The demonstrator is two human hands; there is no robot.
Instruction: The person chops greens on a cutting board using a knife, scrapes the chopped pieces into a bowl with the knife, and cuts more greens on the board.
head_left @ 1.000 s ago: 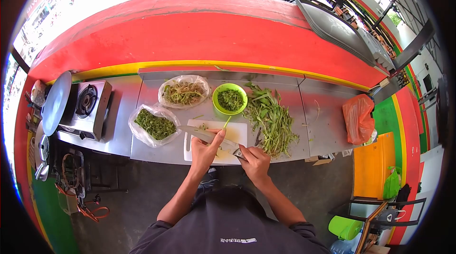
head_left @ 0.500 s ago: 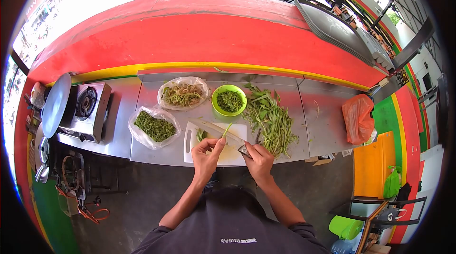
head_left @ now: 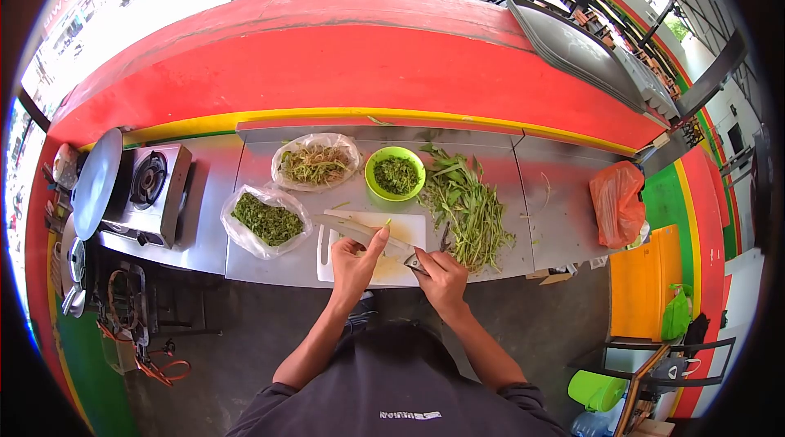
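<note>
At four o'clock of board (head_left: 414, 228), right hand (head_left: 442, 280), fingers wrapped round handle of knife (head_left: 347, 228); blade points to ten, close by left hand (head_left: 353, 268), contact unclear. Left hand over board, toward seven: thumb and fingers pinching stem (head_left: 388, 224), green tip poking past thumb, remainder hidden. On metal surface (head_left: 204, 200) round board: bowl (head_left: 396, 198) of chopped leaves toward twelve, leafy pile (head_left: 466, 212) at two, stalk bag (head_left: 353, 157) at eleven, greens bag (head_left: 231, 226) just past nine; stove (head_left: 173, 192) farther out, same direction.
</note>
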